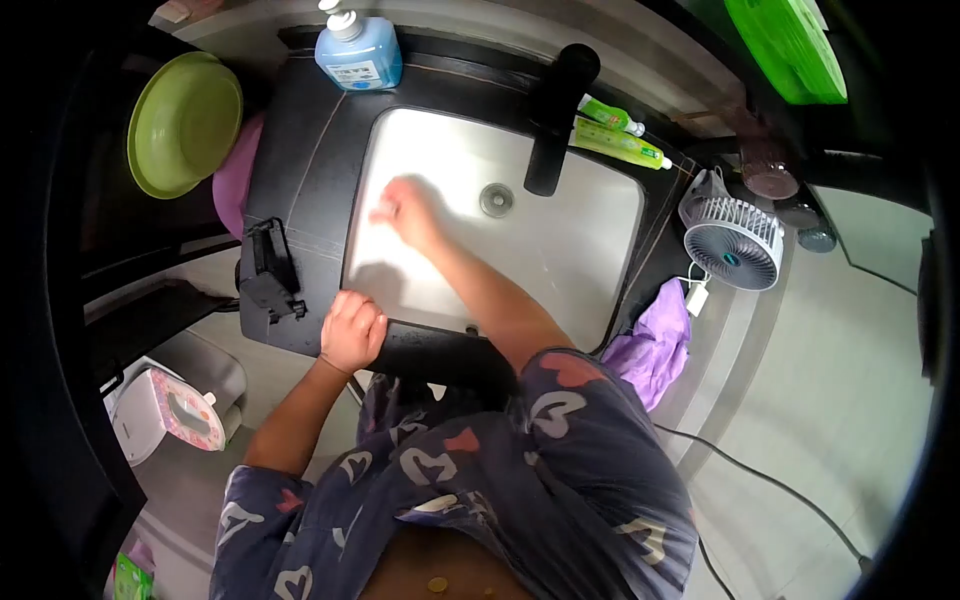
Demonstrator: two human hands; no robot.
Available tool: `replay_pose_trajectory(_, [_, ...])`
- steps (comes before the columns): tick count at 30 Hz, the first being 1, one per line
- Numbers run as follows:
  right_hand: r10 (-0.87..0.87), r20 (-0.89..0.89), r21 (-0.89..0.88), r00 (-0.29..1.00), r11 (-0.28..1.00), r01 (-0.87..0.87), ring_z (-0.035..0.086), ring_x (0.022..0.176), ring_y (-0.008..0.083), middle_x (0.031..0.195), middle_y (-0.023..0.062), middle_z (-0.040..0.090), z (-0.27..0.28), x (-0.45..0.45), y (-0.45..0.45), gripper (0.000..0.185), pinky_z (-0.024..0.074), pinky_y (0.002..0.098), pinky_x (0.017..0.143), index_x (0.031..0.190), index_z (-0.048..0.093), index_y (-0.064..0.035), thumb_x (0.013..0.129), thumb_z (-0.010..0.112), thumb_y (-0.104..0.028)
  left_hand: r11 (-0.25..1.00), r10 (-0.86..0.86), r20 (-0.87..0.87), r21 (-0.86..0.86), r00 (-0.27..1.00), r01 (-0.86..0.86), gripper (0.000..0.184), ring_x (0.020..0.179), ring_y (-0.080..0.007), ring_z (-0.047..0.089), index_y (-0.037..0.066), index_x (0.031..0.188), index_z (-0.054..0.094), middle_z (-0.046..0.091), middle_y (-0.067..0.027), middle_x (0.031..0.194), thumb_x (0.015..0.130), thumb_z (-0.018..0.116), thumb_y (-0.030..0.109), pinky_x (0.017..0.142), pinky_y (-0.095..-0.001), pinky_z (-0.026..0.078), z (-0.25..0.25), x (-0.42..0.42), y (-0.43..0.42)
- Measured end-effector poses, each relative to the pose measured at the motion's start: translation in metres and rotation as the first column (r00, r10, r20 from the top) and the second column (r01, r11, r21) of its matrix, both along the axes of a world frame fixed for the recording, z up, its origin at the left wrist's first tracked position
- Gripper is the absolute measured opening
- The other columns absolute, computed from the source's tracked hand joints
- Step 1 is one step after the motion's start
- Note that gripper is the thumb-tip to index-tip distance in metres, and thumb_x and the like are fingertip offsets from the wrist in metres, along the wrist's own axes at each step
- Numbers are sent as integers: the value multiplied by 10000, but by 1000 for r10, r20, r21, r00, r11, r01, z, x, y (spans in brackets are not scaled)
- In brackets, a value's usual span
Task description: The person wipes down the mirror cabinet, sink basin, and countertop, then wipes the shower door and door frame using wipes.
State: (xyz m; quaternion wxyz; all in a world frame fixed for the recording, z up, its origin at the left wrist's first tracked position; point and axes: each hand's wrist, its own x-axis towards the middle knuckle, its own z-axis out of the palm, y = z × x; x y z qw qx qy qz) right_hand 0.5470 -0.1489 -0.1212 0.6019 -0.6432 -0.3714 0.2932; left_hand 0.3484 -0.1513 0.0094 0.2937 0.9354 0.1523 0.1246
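Note:
A white rectangular sink (570, 250) is set in a black countertop (310, 140). My right hand (405, 212) reaches into the left side of the basin, its fingers curled and slightly blurred. Whatever it may hold is hidden. At the sink's near left corner my left hand (352, 328) rests as a fist on the counter edge, with nothing showing in it. A round metal drain (496, 200) lies to the right of my right hand, beneath a black faucet (555, 125). Close to my left hand, a black stand-like object (268, 270) sits on the counter.
A blue pump bottle (362, 55) stands at the back left. Green tubes (620, 145) lie behind the faucet. On the right are a white fan (733, 245) and a purple cloth (655, 345). Green (185, 125) and pink (232, 190) basins are at the left; a cable (790, 490) crosses the floor.

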Motion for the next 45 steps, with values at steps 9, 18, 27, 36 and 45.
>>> replay_pose_trajectory(9, [390,-176,-194,904,887,-420,607,817,144,856,59,664,16,-61,-48,210,497,316,756,945,638,-54,828,762,-176,996,84,63,17,994,-85,106,919,-355,518,43,894,579,530,-153,968,851,618,132,825,-466,433,-9,-9,-3])
replay_pose_trajectory(18, [622,206,-932,756,361,-43,651,877,333,948,160,682,37,118,-234,287,503,473,786,939,689,-76,909,587,-342,992,115,6,60,993,-115,99,912,-347,530,39,866,598,557,-144,958,847,629,131,817,-449,443,-5,-2,-2])
replay_pose_trajectory(27, [538,-67,-619,841,638,-458,661,942,376,1009,220,685,65,-55,-78,390,508,464,833,1003,681,-41,864,555,-382,993,98,33,57,995,-100,75,903,-334,545,56,866,607,570,-118,934,862,618,131,813,-442,444,-4,-5,-3])
replay_pose_trajectory(36, [723,291,-956,626,246,160,702,870,289,972,146,713,93,104,-275,268,560,443,731,1081,685,-72,859,610,-203,999,40,-1,-6,999,-40,86,919,-330,544,62,868,620,569,-117,954,862,620,147,823,-442,433,-3,-5,2])
replay_pose_trajectory(45, [438,704,-684,559,208,699,696,846,288,911,134,687,25,188,-190,173,572,420,684,984,565,-78,962,436,-191,999,30,0,-29,1000,-30,73,885,-320,541,61,853,619,563,-110,922,840,618,132,812,-430,427,2,-3,6])
